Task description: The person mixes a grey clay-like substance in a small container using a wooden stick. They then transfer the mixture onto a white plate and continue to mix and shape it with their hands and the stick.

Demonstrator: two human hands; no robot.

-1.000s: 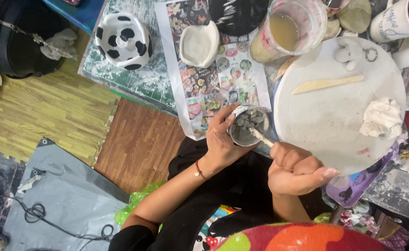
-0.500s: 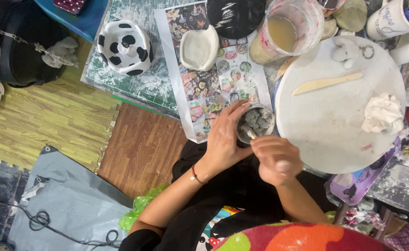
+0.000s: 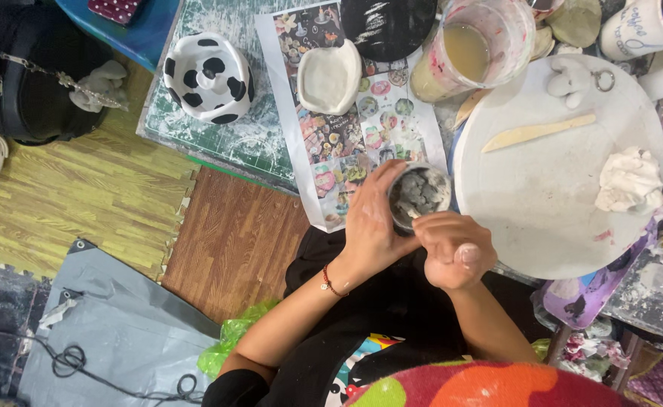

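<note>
Head view, looking straight down on a cluttered craft table. Left hand wrapped around a small round cup holding grey lumpy material, fingers curled about its left wall, thumb on the near side; cup held just off the near-left edge of a large round white board, over a sheet of printed paper. Right hand closed in a loose fist just near of the cup, fingers pressed together and pinching a thin pale stick whose tip sits at the cup's near rim; most of the stick hidden inside the fist. Red string bracelet on the left wrist. On the board: a flat wooden modelling tool lying far of centre, a lump of white clay at the right edge, a small white clay figure at the far edge. Far of the cup, a clear plastic tub of murky beige water. On the printed paper, far and left of the hands, a white clay dish; further left, on a green cutting mat, a white bowl with black cow spots. Floor to the left shows yellow and brown foam tiles and a grey tarp with a black cable lying on it.
</note>
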